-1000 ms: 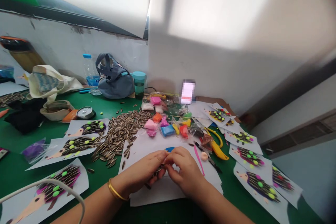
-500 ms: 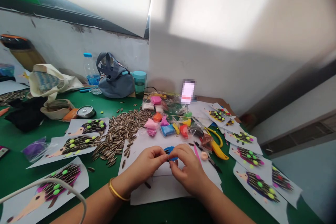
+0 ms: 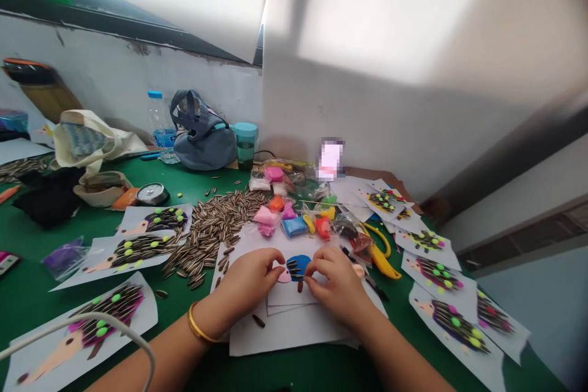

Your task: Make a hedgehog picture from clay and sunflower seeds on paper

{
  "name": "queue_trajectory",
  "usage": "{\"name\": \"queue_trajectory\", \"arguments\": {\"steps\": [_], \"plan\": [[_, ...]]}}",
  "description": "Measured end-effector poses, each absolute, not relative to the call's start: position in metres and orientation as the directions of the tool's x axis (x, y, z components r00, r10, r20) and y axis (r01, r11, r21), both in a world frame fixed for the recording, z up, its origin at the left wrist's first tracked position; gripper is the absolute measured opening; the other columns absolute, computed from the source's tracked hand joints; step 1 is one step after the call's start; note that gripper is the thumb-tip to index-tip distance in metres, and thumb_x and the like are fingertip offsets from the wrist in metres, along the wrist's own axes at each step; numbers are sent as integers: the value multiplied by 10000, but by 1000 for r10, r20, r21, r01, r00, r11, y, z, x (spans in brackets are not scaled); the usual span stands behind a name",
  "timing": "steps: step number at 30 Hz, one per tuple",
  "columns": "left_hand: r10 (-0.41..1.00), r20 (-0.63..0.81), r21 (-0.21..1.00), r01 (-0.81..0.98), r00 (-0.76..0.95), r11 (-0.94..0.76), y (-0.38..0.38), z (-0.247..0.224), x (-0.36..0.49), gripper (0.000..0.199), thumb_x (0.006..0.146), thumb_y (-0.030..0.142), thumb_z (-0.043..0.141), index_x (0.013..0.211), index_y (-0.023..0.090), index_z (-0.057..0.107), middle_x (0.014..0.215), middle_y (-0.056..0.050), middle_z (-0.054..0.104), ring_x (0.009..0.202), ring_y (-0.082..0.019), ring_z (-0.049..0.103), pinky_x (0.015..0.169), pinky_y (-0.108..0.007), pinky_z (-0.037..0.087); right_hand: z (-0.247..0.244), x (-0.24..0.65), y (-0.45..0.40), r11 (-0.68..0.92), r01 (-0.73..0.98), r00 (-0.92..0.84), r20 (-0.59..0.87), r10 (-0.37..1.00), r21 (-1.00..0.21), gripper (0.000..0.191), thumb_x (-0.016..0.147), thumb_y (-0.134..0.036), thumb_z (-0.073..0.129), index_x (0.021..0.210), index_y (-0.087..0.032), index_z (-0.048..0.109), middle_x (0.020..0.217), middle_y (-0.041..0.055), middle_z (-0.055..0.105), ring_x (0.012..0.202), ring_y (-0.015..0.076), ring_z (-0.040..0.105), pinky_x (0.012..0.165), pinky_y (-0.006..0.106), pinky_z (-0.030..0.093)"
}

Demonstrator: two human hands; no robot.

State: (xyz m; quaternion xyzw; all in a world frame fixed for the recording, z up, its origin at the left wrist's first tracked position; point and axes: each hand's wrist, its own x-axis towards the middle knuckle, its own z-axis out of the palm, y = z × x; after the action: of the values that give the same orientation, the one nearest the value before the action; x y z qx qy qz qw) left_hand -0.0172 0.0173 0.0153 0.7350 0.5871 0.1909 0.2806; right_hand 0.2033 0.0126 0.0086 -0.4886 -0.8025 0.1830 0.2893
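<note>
A small hedgehog picture lies on white paper [image 3: 285, 337] between my hands. Its blue clay body [image 3: 299, 260] carries several striped sunflower seeds [image 3: 295, 269], and a pink clay face [image 3: 285, 276] sits at its left. My left hand [image 3: 250, 275], with a gold bangle at the wrist, rests beside the face, thumb and index finger apart and holding nothing. At the right edge of the blue body, my right hand [image 3: 337, 278] pinches the end of a sunflower seed lying against the clay; the fingertips partly cover it. A brown piece [image 3: 300, 286] shows below the body.
A heap of sunflower seeds [image 3: 211, 233] spreads to the left. Bagged coloured clay [image 3: 294, 226] lies beyond the paper, with yellow-handled scissors [image 3: 383, 262] at right. Finished hedgehog pictures [image 3: 454, 324] line both sides. A phone [image 3: 329, 159], blue bag [image 3: 202, 144] and cup [image 3: 245, 146] stand behind.
My hands have moved apart from their meeting point over the blue clay. The left hand drew back to the left, uncovering the pink face and seeds; the right shifted slightly right.
</note>
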Motion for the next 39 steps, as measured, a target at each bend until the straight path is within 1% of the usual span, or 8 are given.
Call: {"name": "queue_trajectory", "arguments": {"steps": [3,8,16,18,23,28,34,39], "plan": [[955,-53,582,786,292,-208,17,16,-16,202,883,280,544,965,256,727,874,-17,732,780,-192,641,660,-268,397,3,200,12,502,700,-387,320,864,-507,150,780,-88,684,768,-233,719,871,14,614,866,186,558,822,338,354],[925,-58,558,780,375,-282,15,18,-16,244,890,248,510,972,256,740,951,-29,756,888,-213,670,748,-274,433,-2,196,12,529,734,-405,351,844,-426,117,786,-112,687,761,-222,718,866,21,619,847,181,538,804,337,335],[889,-35,546,754,456,-365,15,11,-17,330,862,186,503,1056,265,757,1028,-44,766,955,-240,691,822,-303,475,-5,194,13,530,755,-428,322,844,-386,134,793,-101,696,731,-219,706,851,19,611,849,186,524,787,338,321],[870,-35,522,752,491,-403,14,10,-16,362,859,170,499,1082,280,761,1017,-49,768,935,-243,698,816,-310,483,-5,194,12,531,761,-434,317,843,-373,133,792,-98,701,730,-216,704,853,20,616,855,189,524,788,340,319],[834,-36,434,760,551,-484,11,8,-13,392,856,172,514,1129,329,748,919,-56,763,829,-246,700,729,-304,490,-3,193,12,527,780,-436,312,844,-336,121,791,-99,710,742,-210,703,862,19,626,859,191,521,787,340,312],[820,-39,371,770,572,-519,10,4,-12,379,857,181,527,1138,318,740,894,-71,756,800,-253,696,707,-307,490,-3,192,12,531,786,-441,314,840,-317,122,797,-110,720,734,-214,704,853,16,618,850,188,515,777,339,303],[810,-36,378,758,586,-531,9,5,-12,304,883,203,513,1041,278,762,851,-85,749,768,-261,694,686,-314,487,-4,191,12,539,787,-450,320,834,-299,122,796,-115,730,734,-217,702,844,17,616,846,195,515,775,346,304],[819,-23,423,748,573,-511,9,4,-12,309,867,200,527,1048,284,763,848,-82,747,764,-249,694,696,-306,483,-4,192,11,527,790,-431,329,840,-311,140,784,-109,745,717,-220,693,835,20,616,838,203,519,773,350,306]]}}
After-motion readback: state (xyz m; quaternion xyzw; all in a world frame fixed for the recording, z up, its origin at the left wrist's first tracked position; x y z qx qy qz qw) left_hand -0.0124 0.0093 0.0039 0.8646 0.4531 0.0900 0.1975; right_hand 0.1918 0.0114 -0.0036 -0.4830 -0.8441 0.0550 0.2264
